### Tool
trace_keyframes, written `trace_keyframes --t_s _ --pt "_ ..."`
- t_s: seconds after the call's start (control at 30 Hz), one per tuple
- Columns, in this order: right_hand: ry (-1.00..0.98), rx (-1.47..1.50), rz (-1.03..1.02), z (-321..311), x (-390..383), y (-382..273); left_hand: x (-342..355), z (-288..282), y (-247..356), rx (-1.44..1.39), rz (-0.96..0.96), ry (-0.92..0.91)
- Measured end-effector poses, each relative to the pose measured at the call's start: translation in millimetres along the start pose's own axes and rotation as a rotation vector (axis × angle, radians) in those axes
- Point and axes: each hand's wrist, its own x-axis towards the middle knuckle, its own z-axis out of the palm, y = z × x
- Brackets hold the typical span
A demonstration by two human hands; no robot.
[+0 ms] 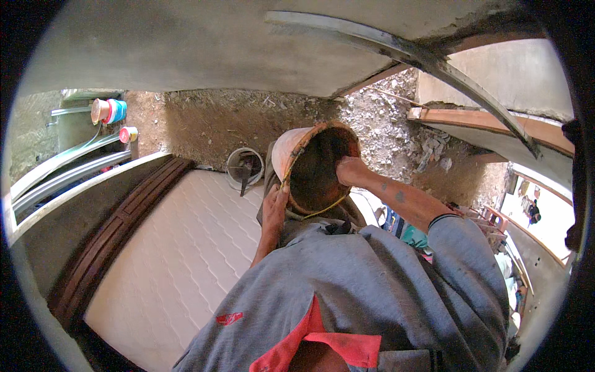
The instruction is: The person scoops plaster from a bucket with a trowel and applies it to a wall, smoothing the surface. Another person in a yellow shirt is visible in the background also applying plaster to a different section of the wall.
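An orange-brown bucket (287,149), tilted with its mouth toward me, is held in front of my body. Its inside is dark and dirty, and a thin yellow handle hangs along the lower rim. My left hand (274,206) grips the bucket's rim on the left side, by the handle. Reaching in from the right, my right hand (351,171) is inside the mouth near the right wall. It looks closed like a fist; its fingertips and anything in them are hidden.
A white bucket (234,181) with a dark tool in it stands beyond a pale mattress (180,248) on the left. Rubble (384,127) covers ground ahead. A curved-looking metal bar (372,40) crosses the upper right. Stacked containers (110,111) stand far left.
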Motion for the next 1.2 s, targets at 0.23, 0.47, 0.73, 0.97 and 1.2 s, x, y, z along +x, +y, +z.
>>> trace_keyframes --t_s 0.23,0.47,0.73,0.97,1.2 --pt "0.092 0.342 0.383 -12 -31 -59 -7 -10 -4 0.046 0.006 0.086" --pt "0.109 -0.023 0.27 -139 -57 -73 2 18 24 -0.018 -0.005 0.118" --pt "-0.522 0.202 0.52 -167 -28 26 -7 14 8 -0.08 -0.038 0.108" --pt "-0.093 0.394 0.371 -67 -32 -43 2 7 11 0.073 0.009 0.034" --pt "0.143 0.032 0.218 -132 -56 -85 15 -1 21 -0.157 -0.064 0.12"
